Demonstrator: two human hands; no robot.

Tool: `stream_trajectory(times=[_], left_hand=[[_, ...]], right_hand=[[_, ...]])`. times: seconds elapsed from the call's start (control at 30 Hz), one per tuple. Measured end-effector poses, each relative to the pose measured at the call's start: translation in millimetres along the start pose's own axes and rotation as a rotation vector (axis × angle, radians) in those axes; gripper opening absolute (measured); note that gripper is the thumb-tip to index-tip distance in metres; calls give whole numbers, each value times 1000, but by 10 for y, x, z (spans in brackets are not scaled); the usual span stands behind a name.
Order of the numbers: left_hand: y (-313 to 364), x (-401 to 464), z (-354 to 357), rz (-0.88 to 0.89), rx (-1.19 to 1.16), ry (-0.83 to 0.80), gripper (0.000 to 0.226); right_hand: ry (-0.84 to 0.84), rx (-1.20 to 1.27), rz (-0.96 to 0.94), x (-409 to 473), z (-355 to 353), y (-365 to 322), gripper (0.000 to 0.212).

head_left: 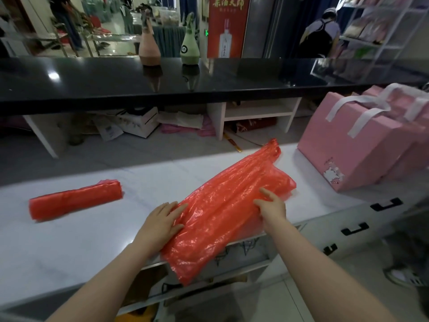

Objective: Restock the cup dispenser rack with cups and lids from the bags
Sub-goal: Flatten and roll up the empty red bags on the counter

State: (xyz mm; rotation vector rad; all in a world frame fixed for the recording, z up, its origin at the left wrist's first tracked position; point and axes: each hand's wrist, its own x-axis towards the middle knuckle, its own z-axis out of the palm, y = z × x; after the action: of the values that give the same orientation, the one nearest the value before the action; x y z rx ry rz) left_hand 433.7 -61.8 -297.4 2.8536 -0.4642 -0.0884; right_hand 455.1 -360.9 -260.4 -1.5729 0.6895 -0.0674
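A large red plastic bag [222,205] lies flattened across the white counter [69,240], its lower end hanging over the near edge. My left hand [162,221] rests flat on the bag's left edge, fingers spread. At the bag's right side my right hand [271,205] pinches the plastic. A second red bag, rolled into a tube [74,201], lies on the counter to the left, apart from both hands. No cups, lids or dispenser rack are visible.
Pink gift boxes with white handles [362,145] stand at the counter's right end. A black glossy upper counter [185,82] runs behind, carrying a pink bottle [148,45] and a green bottle [190,45]. An open drawer [232,256] sits below the bag. A person stands at back right.
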Motion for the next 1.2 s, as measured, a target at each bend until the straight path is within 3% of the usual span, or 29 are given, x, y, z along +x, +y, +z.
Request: stream_trajectory(times=[0.1, 0.33, 0.57, 0.67, 0.77, 0.87, 0.97, 1.07, 1.2], left_hand=[[-24, -82, -37, 43, -8, 84, 49], [-274, -327, -7, -98, 52, 135, 45], [-603, -651, -51, -292, 66, 172, 47], [-688, -763, -74, -394, 41, 221, 46], [-692, -847, -106, -503, -3, 232, 51], [-586, -862, -137, -533, -70, 243, 53], [-440, -751, -162, -507, -198, 245, 48], [-313, -631, -132, -418, -280, 220, 47], [-311, -612, -62, -427, -255, 227, 41]], right_hand=[[-107, -118, -60, -88, 14, -67, 50], [-176, -626, -616, -340, 353, -307, 52], [-389, -744, -863, -507, 999, -658, 55], [-462, -709, -899, -565, 1232, -732, 55], [-483, -671, -814, -514, 1340, -716, 59], [-445, -780, -684, -424, 1322, -596, 67], [-443, -911, -772, -441, 1307, -430, 67], [-603, -993, -906, -508, 1279, -239, 63], [-807, -1330, -869, -471, 1072, 115, 62]])
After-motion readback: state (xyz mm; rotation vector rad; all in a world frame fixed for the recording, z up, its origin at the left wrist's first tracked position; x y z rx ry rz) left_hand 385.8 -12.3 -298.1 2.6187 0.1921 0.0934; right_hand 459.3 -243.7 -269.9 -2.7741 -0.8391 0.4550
